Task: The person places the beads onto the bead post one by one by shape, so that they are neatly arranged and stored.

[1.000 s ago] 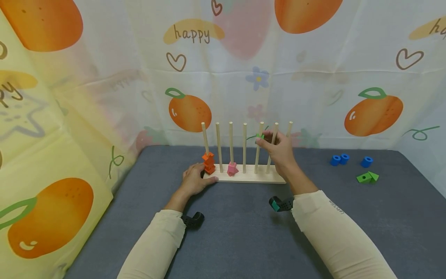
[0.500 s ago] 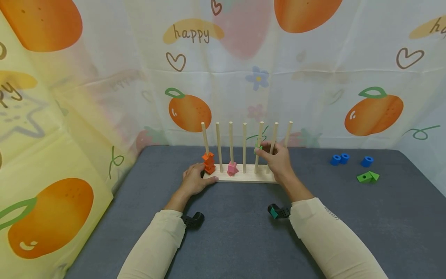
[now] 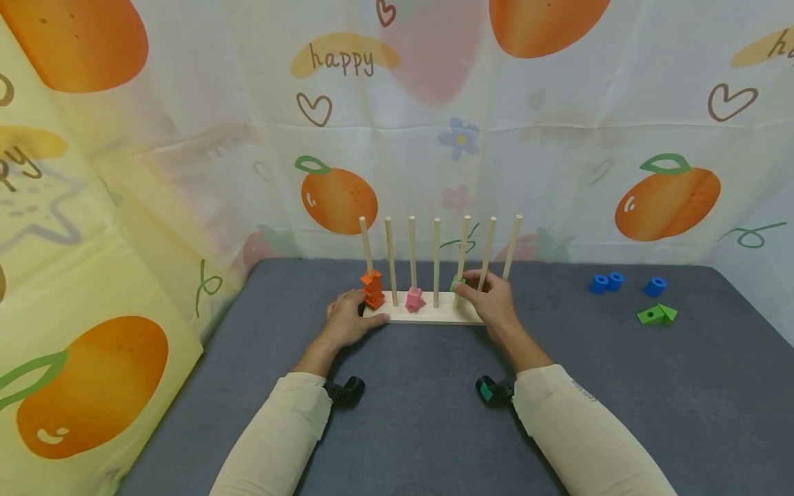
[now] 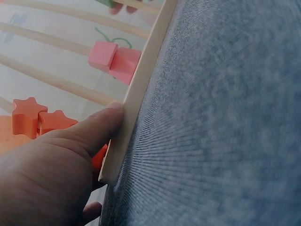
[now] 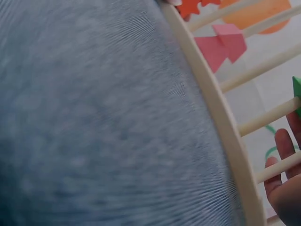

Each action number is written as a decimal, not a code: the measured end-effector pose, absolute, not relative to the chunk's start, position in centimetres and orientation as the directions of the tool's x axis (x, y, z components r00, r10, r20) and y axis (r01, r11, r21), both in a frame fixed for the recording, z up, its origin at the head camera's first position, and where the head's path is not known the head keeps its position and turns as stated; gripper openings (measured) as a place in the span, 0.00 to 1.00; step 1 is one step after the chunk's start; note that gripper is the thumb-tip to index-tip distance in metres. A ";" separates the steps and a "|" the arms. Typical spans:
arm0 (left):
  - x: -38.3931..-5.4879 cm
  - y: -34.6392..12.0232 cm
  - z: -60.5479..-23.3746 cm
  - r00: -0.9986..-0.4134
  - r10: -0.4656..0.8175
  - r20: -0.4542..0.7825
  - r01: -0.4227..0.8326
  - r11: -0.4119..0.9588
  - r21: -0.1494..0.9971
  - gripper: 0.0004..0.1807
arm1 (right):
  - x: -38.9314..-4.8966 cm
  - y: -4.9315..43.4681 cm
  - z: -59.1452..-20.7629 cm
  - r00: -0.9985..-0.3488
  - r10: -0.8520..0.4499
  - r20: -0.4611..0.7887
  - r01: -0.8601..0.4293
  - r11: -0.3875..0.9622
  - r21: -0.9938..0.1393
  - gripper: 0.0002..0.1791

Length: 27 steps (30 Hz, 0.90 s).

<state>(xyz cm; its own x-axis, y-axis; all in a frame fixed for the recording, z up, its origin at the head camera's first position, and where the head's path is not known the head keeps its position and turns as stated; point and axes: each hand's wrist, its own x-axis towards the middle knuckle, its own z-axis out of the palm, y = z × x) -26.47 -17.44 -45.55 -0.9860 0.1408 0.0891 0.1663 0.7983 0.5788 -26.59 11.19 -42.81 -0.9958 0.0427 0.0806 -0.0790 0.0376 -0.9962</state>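
Observation:
A pale wooden peg rack [image 3: 443, 315] with several upright pegs stands on the dark cloth. My left hand [image 3: 346, 319] grips its left end, thumb along the front edge in the left wrist view. Next to that hand, orange star blocks [image 3: 373, 289] are stacked on the leftmost peg. Pink blocks [image 3: 414, 300] sit low on the third peg from the left. With thumb and fingers, my right hand [image 3: 494, 303] pinches a green triangular block [image 3: 457, 283] threaded on the third peg from the right, a little above the base. The block is partly hidden by the fingers.
Over to the right on the table [image 3: 620, 399] stand three blue cylinders [image 3: 655, 286] with holes. In front of them lie two green triangular blocks [image 3: 651, 315]. A printed curtain [image 3: 558, 151] hangs behind the table, with yellow cloth [image 3: 112, 275] at left.
My right hand has moved down along the peg, and the green triangular block has slid from near its top to lower on it. The left hand stays on the rack.

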 end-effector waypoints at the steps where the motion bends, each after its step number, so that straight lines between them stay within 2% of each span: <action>1: -26.5 -17.4 -45.6 -0.986 0.141 0.089 0.166 0.798 0.579 0.37 | -26.6 11.2 -43.0 -0.996 0.039 0.081 -0.080 0.044 -0.996 0.19; 7: -26.5 -17.4 -45.5 -0.985 0.143 0.092 0.170 0.798 0.579 0.37 | -26.5 11.5 -43.8 -0.996 -0.006 0.093 -0.093 0.096 -0.991 0.17; 19: -26.4 -17.4 -45.5 -0.982 0.151 0.114 0.189 0.785 0.590 0.35 | -26.1 11.9 -44.3 -0.983 -0.061 0.175 -0.184 0.428 -0.885 0.20; 27: -26.3 -17.4 -45.6 -0.983 0.145 0.116 0.185 0.780 0.598 0.35 | -25.9 11.8 -44.3 -0.977 -0.076 0.200 -0.212 0.466 -0.859 0.18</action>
